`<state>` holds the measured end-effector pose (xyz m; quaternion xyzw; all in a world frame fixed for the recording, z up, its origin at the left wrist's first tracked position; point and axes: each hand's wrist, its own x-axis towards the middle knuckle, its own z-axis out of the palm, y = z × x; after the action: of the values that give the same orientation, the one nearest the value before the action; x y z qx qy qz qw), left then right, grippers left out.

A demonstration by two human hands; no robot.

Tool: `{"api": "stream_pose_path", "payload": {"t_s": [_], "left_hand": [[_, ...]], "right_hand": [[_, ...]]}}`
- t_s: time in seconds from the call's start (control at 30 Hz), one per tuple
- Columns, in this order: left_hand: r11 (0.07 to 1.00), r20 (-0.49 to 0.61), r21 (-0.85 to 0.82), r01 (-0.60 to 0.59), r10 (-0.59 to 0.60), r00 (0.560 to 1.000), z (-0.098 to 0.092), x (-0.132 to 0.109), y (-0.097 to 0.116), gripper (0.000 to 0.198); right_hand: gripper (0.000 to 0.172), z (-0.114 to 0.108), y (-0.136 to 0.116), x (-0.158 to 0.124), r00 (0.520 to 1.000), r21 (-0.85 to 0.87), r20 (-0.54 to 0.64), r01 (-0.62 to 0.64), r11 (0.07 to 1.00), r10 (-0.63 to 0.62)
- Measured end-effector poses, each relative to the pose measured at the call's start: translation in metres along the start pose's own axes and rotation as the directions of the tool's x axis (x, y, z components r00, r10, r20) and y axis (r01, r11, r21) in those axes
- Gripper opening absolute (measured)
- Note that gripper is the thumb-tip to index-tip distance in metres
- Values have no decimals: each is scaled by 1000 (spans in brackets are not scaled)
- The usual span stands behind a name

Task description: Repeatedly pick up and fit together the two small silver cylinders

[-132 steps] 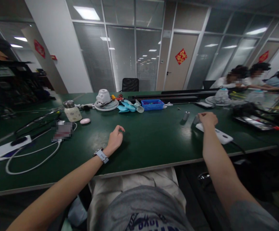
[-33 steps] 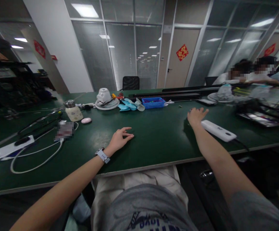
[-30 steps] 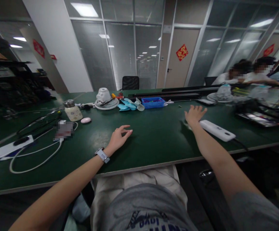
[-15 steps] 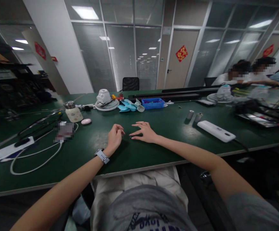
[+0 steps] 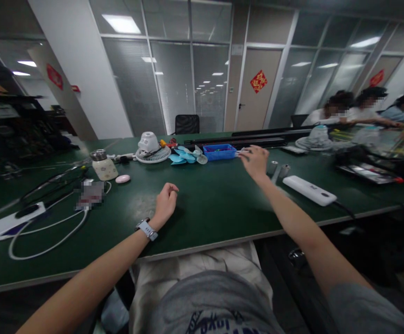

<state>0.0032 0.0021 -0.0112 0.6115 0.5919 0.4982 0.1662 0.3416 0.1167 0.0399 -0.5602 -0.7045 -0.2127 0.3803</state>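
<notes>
Green work surface (image 5: 208, 206) in a glass-partitioned office. Two small metal cylinders (image 5: 274, 167) sit close together toward its far side, apparently on end, though blur limits certainty. Right grip (image 5: 253, 162) is spread wide, empty and just left of them. Left grip (image 5: 165, 202) is curled narrow on the surface, nothing visible in it. White power strip (image 5: 309, 190) lies near the cylinders, with a blue plastic tray (image 5: 219, 151) further left. Risk: careless contact from the right grip could topple a cylinder, which might then roll.
</notes>
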Motion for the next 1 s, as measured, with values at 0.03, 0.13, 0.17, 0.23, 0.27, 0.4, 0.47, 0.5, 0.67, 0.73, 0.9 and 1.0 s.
{"api": "stream_pose_path", "payload": {"t_s": [0.03,0.13,0.17,0.23,0.27,0.4,0.47,0.5,0.67,0.73,0.9,1.0], "left_hand": [[1000,6,5,-5,5,1000,0,0,-1,14],[1000,21,14,-9,9,1000,2,0,-4,14],[1000,23,15,-9,9,1000,2,0,-4,14],[1000,25,18,-7,6,1000,2,1,-5,14],[1000,25,19,-3,3,1000,2,0,-4,14],[1000,37,6,9,-9,999,2,0,-2,13],[1000,40,4,9,-9,999,1,-1,-1,13],[1000,38,4,8,-8,999,1,-1,-1,13],[1000,35,5,2,-2,999,2,-1,-2,13],[1000,33,2,2,-2,999,3,0,-3,13],[1000,30,0,0,0,1000,3,0,-3,14],[1000,38,3,11,-11,999,3,0,-1,15]], "right_hand": [[33,-5,28,5,992,-73,-49,-122,990,119],[37,-14,96,8,922,-219,-141,-384,897,360],[37,-14,110,7,905,-249,-140,-425,870,402],[36,-11,126,2,887,-293,-103,-459,839,450],[36,-7,129,1,883,-310,-78,-464,830,464],[38,5,133,0,859,-356,-4,-480,802,512],[38,8,135,0,837,-367,24,-502,783,547],[37,9,136,0,828,-369,33,-511,777,560],[39,9,138,-2,836,-352,35,-503,790,548],[38,9,138,-3,841,-341,18,-503,794,541],[32,11,140,-2,823,-340,23,-528,778,568],[34,11,141,-1,810,-342,29,-542,767,586]]}}
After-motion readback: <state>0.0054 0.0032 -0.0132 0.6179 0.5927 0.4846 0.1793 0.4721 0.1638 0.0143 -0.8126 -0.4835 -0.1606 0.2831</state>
